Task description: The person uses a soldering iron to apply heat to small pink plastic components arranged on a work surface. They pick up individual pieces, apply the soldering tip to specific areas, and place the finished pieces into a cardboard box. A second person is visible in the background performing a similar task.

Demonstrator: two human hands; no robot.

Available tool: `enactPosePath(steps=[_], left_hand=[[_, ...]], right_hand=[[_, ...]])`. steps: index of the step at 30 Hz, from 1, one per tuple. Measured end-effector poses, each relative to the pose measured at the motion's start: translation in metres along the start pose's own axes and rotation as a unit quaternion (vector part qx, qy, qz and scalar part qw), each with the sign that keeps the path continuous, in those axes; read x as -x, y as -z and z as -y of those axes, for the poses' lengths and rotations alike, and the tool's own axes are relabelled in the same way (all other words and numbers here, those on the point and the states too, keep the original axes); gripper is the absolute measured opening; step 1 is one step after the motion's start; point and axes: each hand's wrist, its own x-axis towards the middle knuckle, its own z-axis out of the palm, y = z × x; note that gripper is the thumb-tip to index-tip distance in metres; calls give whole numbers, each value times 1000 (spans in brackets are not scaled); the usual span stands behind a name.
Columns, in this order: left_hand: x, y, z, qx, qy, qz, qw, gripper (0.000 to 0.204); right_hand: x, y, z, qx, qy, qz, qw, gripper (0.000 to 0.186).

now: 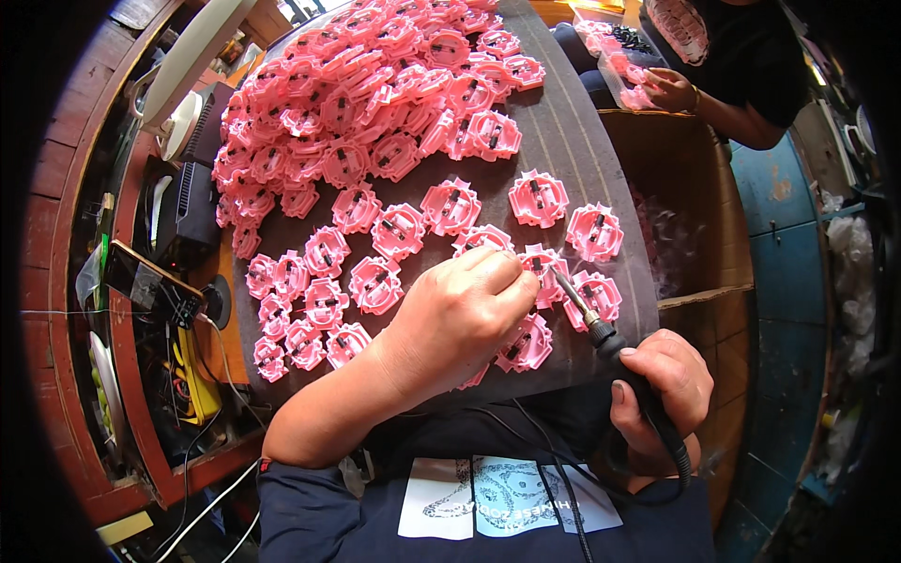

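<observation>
My right hand (671, 385) is wrapped round the black handle of a soldering iron (601, 328), with its metal tip pointing up and left. The tip meets or hovers just over a pink plastic part (542, 266) with small black pieces in its middle; contact is hard to judge. Beside that part, my left hand (465, 305) is closed in a pinch, its fingertips turned away, so what they hold is hidden. Similar pink parts lie spread around both hands, such as one pink part (594, 232) to the far right.
A big heap of pink parts (357, 94) covers the far side of the dark striped work surface (601, 155). Right of it stands an open cardboard box (713, 298), with thin smoke above. Beyond, a co-worker's hand (671, 91) touches pink pieces. A phone (150, 281) leans at left near cables.
</observation>
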Motion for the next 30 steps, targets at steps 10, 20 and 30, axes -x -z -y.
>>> enactPosePath(steps=[10, 20, 30], left_hand=[[1, 2, -1, 10, 0, -22, 1000, 31], [14, 9, -6, 28, 9, -54, 998, 23], [16, 9, -4, 25, 5, -10, 1000, 22]], right_hand=[[-3, 0, 0, 6, 7, 2, 1000, 36], [2, 4, 8, 6, -16, -25, 1000, 33], [-1, -1, 10, 3, 0, -6, 1000, 32]])
